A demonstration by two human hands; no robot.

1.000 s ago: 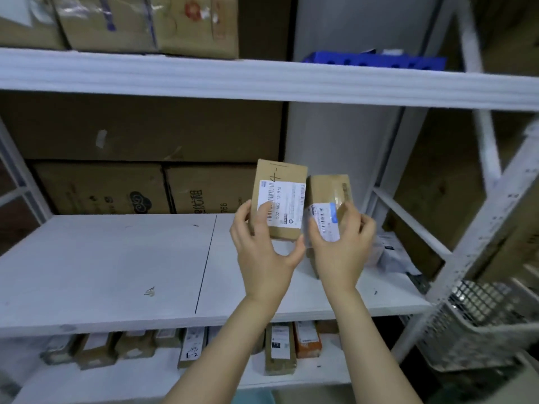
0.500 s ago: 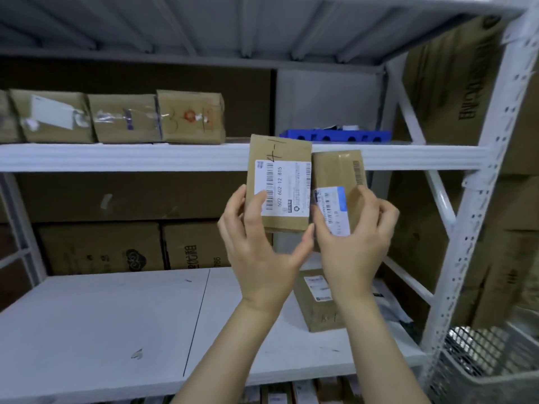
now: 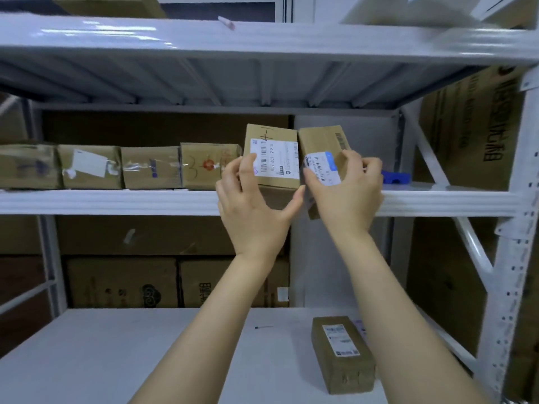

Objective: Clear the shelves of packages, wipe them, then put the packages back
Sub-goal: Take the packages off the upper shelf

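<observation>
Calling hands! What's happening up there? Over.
Left hand grips bigger box. Right hand grips smaller box. Both held at middle shelf; package row left, blue tray right.

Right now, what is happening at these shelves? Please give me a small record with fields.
Left hand: holds a box with a large white label, upright
Right hand: holds a smaller box with a blue-edged label, beside the first
Where: both at the front edge of the middle shelf, right of a row of boxes
Lower shelf: one flat box, right side
Also: blue tray, far right of the middle shelf
</observation>
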